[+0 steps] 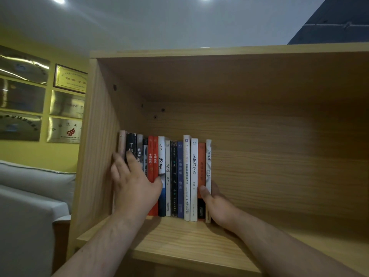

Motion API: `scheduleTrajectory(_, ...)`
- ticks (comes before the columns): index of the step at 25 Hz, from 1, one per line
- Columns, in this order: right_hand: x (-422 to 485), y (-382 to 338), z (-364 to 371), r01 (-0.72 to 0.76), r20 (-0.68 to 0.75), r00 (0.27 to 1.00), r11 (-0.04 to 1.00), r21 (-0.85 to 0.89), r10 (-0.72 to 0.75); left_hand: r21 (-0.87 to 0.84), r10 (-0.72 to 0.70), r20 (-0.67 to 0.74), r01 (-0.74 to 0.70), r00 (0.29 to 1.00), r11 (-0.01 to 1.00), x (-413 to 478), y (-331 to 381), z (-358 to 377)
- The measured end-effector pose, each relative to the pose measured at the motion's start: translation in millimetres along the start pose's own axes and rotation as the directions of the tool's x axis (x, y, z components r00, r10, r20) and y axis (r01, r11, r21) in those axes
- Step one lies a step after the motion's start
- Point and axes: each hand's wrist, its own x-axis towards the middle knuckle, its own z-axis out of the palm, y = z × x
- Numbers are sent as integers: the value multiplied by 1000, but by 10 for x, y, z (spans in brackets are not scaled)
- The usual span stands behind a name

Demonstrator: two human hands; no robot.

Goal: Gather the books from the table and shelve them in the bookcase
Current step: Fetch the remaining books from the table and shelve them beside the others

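Observation:
A row of several books (pixel 180 176) stands upright at the left end of a shelf in the wooden bookcase (pixel 179 242). My left hand (pixel 133 182) lies flat against the spines of the leftmost books, fingers spread, next to the bookcase's left wall. My right hand (pixel 216 204) is at the right end of the row, thumb on the spine of the orange book and fingers behind the thin white book (pixel 208 176), the last in the row. Both forearms reach in from below.
The shelf to the right of the books (pixel 289 186) is bare wood. The bookcase's left side panel (pixel 95 156) stands beside a grey sofa (pixel 30 206). Framed plaques (pixel 69 78) hang on the yellow wall at left.

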Motion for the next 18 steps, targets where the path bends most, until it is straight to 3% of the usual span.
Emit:
scheduleTrajectory(3, 17, -1, -33, 16, 17, 1000, 1000, -4, -16, -117, -98, 142, 115, 985, 986, 57, -8, 25)
scheduleTrajectory(8, 10, -22, -67, 36, 57, 998, 999, -3, -36, 253, -119, 335, 32, 935, 967, 60, -37, 158)
scheduleTrajectory(14, 60, 19, -60, 53, 67, 997, 998, -42, -50, 427, -115, 403, -75, 908, 901, 53, -65, 182)
scheduleTrajectory(16, 54, 30, -60, 54, 30, 998, 998, -35, -53, 460, -51, 377, -140, 925, 877, 30, -54, 159)
scheduleTrajectory(18, 30, 43, -55, 49, -16, 999, 999, 1, -49, 443, 108, 375, -280, 921, 851, 31, -70, 117)
